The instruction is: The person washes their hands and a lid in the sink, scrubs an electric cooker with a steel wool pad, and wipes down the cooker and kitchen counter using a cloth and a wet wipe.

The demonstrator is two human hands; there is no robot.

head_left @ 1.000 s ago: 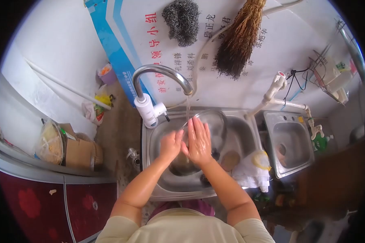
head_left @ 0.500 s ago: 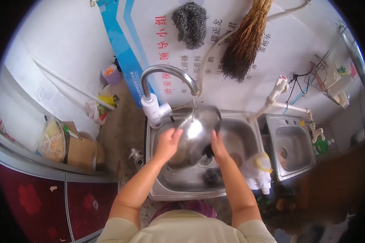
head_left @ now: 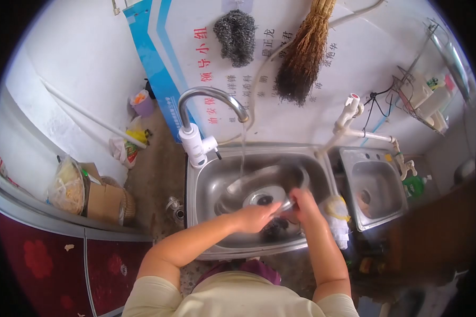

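Low over the large steel sink [head_left: 209,232], my left hand [head_left: 256,217] and my right hand [head_left: 302,204] are close together, both blurred by motion. Their fingers are closed on a shiny piece of metal [head_left: 287,205], seemingly the edge of a round metal bowl whose outline is smeared. Curved shiny bands lie beyond my fingers, and I cannot tell bowl from basin there. Water runs from the curved faucet [head_left: 212,91] at the left. The drain [head_left: 262,199] shows beyond my left hand. A dark scouring pad [head_left: 275,228] lies beneath my hands, partly hidden.
To the right is a smaller sink [head_left: 376,185], with white pipes [head_left: 373,136] and a tap above. A white cloth [head_left: 339,224] hangs over the large sink's right edge. A straw brush [head_left: 304,58] and steel wool [head_left: 235,39] hang on the wall. A cardboard box [head_left: 104,202] stands left.
Both hands have moved down toward me and to the right, out of the water stream. The round metal bowl no longer shows raised under the faucet. The camera view has shifted slightly.
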